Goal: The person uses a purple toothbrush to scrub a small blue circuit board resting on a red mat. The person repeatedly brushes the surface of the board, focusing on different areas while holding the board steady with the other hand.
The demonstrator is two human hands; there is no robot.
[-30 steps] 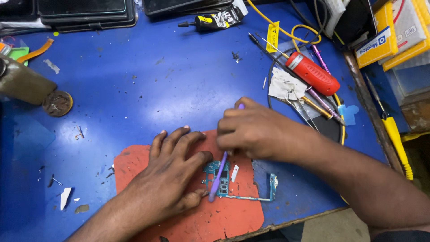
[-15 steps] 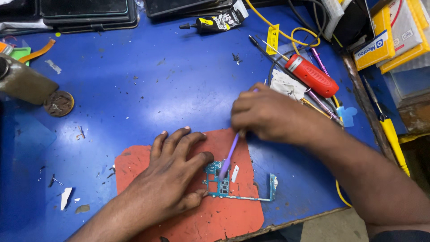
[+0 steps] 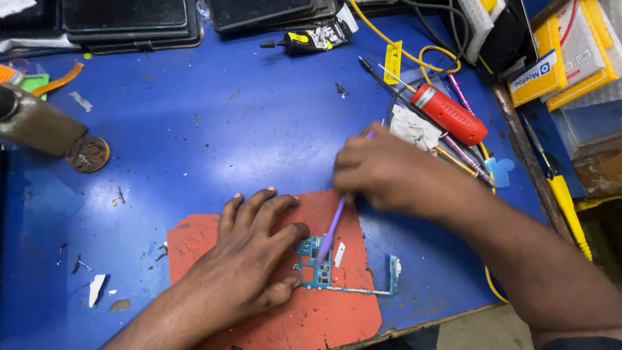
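The left hand [image 3: 249,259] lies flat and open on the red mat [image 3: 214,240], fingers spread, thumb and forefinger pressed against the left edge of the small green circuit board [image 3: 317,266]. It grips nothing; it only pins the board down. Hold that pressure steady so the board cannot slide on the mat.

The board sits on the right half of the mat, near the front edge of the blue counter [image 3: 194,129], with a thin frame strip running off to its right.

The right hand [image 3: 389,172] is closed around a thin purple tool [image 3: 332,227], held like a pen, its tip resting on the board's upper part. Work with short, light strokes and keep the tip angled low; heavy force could probably lift small parts.

Farther back lie a white tissue [image 3: 414,129], a red-handled screwdriver [image 3: 448,113] and yellow cable [image 3: 402,44]. Keep the right wrist clear of them.
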